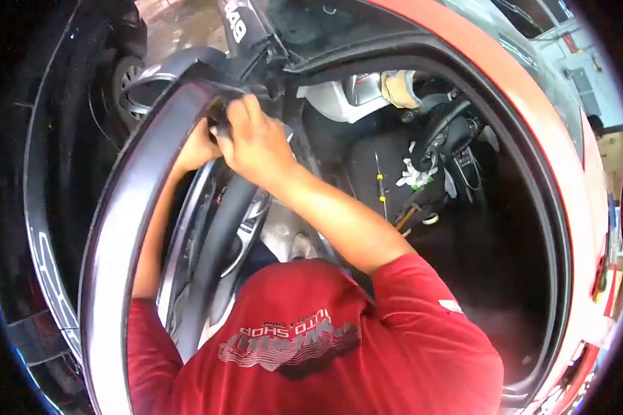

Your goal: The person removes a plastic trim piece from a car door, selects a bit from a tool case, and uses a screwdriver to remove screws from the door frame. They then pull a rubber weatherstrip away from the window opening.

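Both of my hands meet at the upper front corner of an open car door's window frame, just below the side mirror. My left hand is closed at the inner side of that corner, its fingertips partly hidden. Beside it, my right hand is closed too, with bent fingers and the thumb by a small dark piece that I cannot make out. Under my forearms runs the dark door panel.
To the right is the car's door opening, edged by a black rubber seal. Inside, a screwdriver and a hammer lie near crumpled white material and the steering wheel. A dark car stands close on the left.
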